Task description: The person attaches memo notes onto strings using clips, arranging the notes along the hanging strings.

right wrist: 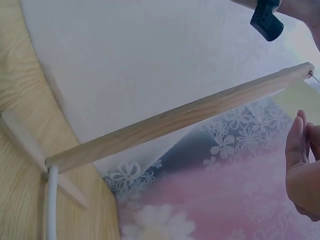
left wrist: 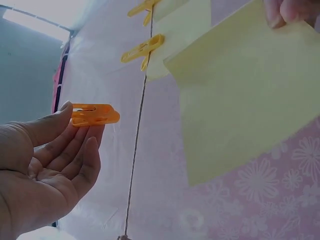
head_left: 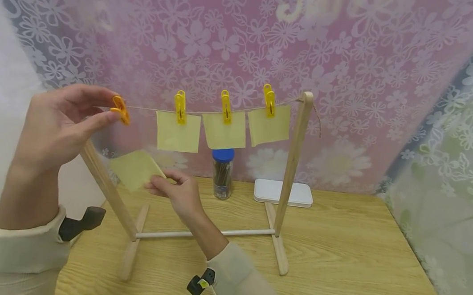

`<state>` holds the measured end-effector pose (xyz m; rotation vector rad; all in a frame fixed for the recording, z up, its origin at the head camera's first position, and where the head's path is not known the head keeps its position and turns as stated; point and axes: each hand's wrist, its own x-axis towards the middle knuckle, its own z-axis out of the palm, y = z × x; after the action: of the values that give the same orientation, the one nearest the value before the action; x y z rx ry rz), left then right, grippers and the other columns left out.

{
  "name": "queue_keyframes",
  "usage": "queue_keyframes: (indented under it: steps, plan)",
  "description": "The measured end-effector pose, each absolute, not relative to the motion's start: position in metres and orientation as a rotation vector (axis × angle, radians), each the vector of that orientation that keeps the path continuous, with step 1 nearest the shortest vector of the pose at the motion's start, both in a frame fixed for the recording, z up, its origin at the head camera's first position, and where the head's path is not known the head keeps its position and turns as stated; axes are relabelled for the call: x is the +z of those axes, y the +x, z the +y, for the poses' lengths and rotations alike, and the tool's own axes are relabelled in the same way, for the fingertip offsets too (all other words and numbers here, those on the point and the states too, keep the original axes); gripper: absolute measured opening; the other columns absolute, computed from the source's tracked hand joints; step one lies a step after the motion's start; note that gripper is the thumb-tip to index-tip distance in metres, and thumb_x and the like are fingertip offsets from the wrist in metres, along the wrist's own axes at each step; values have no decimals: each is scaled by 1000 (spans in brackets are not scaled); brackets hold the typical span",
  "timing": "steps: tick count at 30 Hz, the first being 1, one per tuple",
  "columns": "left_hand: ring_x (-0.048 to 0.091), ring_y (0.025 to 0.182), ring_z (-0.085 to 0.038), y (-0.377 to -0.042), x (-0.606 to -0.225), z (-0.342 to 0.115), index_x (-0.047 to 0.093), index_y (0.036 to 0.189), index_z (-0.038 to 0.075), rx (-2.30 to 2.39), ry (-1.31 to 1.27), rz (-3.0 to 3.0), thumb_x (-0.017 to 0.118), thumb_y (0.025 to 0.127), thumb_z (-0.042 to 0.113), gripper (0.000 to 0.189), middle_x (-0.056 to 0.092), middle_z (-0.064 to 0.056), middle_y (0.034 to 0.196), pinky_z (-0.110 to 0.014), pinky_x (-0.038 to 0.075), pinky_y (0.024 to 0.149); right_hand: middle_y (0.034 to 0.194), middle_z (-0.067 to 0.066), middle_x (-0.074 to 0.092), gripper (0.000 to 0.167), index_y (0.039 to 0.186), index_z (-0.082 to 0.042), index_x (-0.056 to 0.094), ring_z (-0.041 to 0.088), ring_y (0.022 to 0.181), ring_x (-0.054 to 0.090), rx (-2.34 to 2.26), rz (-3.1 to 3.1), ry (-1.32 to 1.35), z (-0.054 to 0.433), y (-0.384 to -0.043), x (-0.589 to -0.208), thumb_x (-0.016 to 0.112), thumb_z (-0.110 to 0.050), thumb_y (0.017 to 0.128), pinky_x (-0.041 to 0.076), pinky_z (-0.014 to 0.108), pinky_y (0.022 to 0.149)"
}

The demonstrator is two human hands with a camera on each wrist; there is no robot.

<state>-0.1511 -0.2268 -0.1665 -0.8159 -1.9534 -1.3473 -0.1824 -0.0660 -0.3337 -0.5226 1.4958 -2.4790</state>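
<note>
My left hand (head_left: 54, 129) pinches an orange clothespin (head_left: 120, 111) between thumb and fingers, near the left end of a string (head_left: 142, 108). In the left wrist view the clothespin (left wrist: 95, 115) is apart from the string (left wrist: 137, 140). Lower down, my right hand (head_left: 183, 196) holds a square yellow paper (head_left: 133, 169) by its right corner, below the string and tilted. Three yellow clothespins grip the string, the left one (head_left: 180, 105), the middle one (head_left: 226, 107) and the right one (head_left: 269, 101), each with a yellow paper (head_left: 178, 138) hanging from it.
The string is tied to a wooden post (head_left: 294, 164) on the right; another post (head_left: 107, 187) leans at left. A white rod (head_left: 248, 232) joins their feet. Behind stand a blue-lidded jar (head_left: 222, 178) and a white case (head_left: 284, 192) on the wooden table (head_left: 347, 256).
</note>
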Motion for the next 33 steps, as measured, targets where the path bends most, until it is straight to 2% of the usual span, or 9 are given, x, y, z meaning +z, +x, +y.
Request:
queue_keyframes:
  steps: [6, 11, 14, 17, 27, 29, 33]
  plan:
    - [69, 73, -5, -165, -149, -228, 69, 88, -2, -1400, -757, -1984, 68, 75, -18, 20, 73, 3, 85, -11, 53, 68, 102, 33, 66, 22, 107, 12, 64, 9, 76, 70, -2535, 1397, -455, -78, -190, -321, 63, 0, 88, 57, 29, 81]
    - [69, 73, -4, -173, -139, -231, 68, 86, -2, -1389, -709, -2035, 69, 77, -14, 16, 73, 6, 82, -10, 52, 69, 93, 22, 72, 20, 106, 12, 63, 11, 77, 70, -2565, 1305, -412, -85, -193, -313, 62, 3, 88, 57, 26, 79]
    - [68, 72, -3, -176, -137, -232, 67, 85, -4, -1346, -656, -2087, 70, 77, -12, 12, 72, 8, 80, -10, 52, 69, 85, 12, 72, 19, 106, 8, 64, 11, 77, 70, -2587, 1247, -402, -90, -193, -307, 62, 3, 87, 57, 25, 77]
    - [68, 71, -5, -177, -135, -234, 67, 83, -7, -1414, -636, -2088, 70, 76, -13, 10, 72, 6, 78, -11, 53, 69, 81, 5, 69, 18, 105, 4, 64, 12, 77, 70, -2604, 1199, -392, -94, -193, -302, 63, 2, 87, 57, 24, 77]
    - [67, 68, -4, -179, -136, -236, 73, 83, 5, -1301, -458, -2252, 75, 76, -6, 13, 72, 13, 75, -11, 51, 66, 78, 3, 71, 3, 88, -3, 61, 11, 75, 70, -2635, 1096, -296, -97, -198, -293, 64, -2, 88, 57, 19, 73]
    - [67, 68, -3, -179, -136, -237, 73, 84, 5, -1283, -434, -2277, 75, 76, -4, 13, 72, 15, 75, -11, 50, 66, 75, 2, 71, 6, 83, -4, 62, 10, 73, 70, -2645, 1075, -298, -98, -199, -292, 63, 0, 88, 57, 19, 71]
    - [66, 70, -2, -179, -137, -238, 72, 89, -2, -1237, -401, -2328, 75, 77, 0, 12, 70, 17, 75, -10, 50, 68, 73, 1, 70, 13, 78, -5, 63, 9, 71, 70, -2655, 1051, -293, -100, -200, -288, 61, 1, 89, 56, 17, 68]
